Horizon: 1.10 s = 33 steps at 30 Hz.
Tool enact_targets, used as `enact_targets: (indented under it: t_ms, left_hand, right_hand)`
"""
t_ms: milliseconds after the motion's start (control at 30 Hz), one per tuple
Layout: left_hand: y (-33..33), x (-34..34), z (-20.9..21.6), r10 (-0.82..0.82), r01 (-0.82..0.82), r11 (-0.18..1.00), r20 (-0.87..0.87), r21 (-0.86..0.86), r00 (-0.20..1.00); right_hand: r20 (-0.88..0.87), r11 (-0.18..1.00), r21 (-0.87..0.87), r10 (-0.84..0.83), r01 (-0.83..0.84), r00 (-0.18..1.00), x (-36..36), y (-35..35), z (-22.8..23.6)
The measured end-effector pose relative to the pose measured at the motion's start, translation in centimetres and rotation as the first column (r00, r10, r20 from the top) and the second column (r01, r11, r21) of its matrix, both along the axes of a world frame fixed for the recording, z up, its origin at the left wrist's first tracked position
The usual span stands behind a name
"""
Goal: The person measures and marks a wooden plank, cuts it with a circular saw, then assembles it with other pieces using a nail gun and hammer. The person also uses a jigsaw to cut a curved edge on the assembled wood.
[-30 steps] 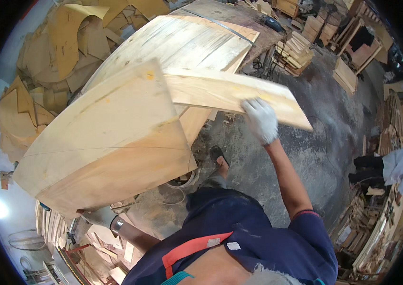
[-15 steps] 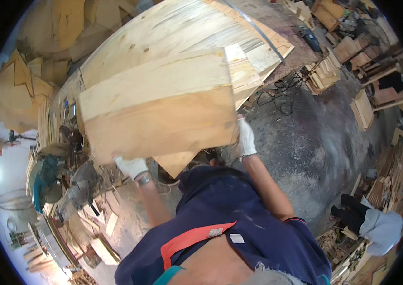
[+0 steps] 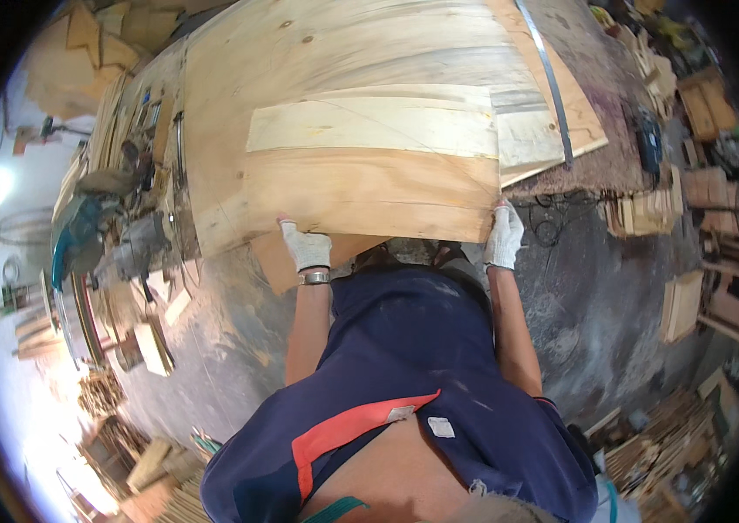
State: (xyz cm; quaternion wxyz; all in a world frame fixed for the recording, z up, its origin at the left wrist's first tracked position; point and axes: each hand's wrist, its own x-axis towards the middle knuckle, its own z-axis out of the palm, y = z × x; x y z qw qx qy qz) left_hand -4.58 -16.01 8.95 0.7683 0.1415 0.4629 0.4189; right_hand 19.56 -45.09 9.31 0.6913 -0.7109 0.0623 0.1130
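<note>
Both my hands wear white knitted work gloves. My left hand (image 3: 306, 247) grips the near edge of a rectangular plywood board (image 3: 369, 183), its fingers partly hidden by the wood. At the near right corner, my right hand (image 3: 505, 235) is closed on the same board. The board has a pale strip along its far half and a tan near half with a thin diagonal line. It overlaps a large plywood sheet (image 3: 247, 61) on the workbench; whether it rests fully there I cannot tell. Another piece of plywood (image 3: 282, 270) shows below my left hand's side.
A metal straightedge (image 3: 548, 78) lies across the sheets at right. Beyond it is a dark power tool (image 3: 648, 144), with black cable (image 3: 552, 218) hanging beneath the bench edge. A teal saw (image 3: 77, 248) stands at left. Stacked wood pieces (image 3: 644, 209) are at right.
The board has swung level and moved right over the large sheet, with both hands still on it. My view has turned, so the bench appears shifted right.
</note>
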Motion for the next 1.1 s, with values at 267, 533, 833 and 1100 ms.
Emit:
enact_targets:
  t_ms: [267,533,833,1100]
  left_hand:
    - [-7.2,3.3,-0.8,0.212,-0.212,0.977,0.0,0.004,0.977]
    - [-6.9,4.1,-0.8,0.296,-0.296,0.955,-0.01,0.014,0.955]
    - [-4.6,4.9,-1.4,0.157,-0.155,0.987,0.062,-0.033,0.986]
    - [-3.2,6.7,-3.8,-0.077,0.02,0.878,-0.1,-0.478,0.992]
  right_hand:
    - [-0.076,0.955,0.127,0.277,-0.267,0.958,6.6,-3.2,-1.4]
    - [-0.355,0.896,0.352,0.397,-0.272,0.846,6.4,-2.7,-0.4]
    - [-0.424,0.868,0.447,0.419,-0.217,0.803,4.1,-4.4,-0.3]
    - [-0.281,0.962,0.255,-0.026,0.1,0.959,6.1,-6.8,3.5]
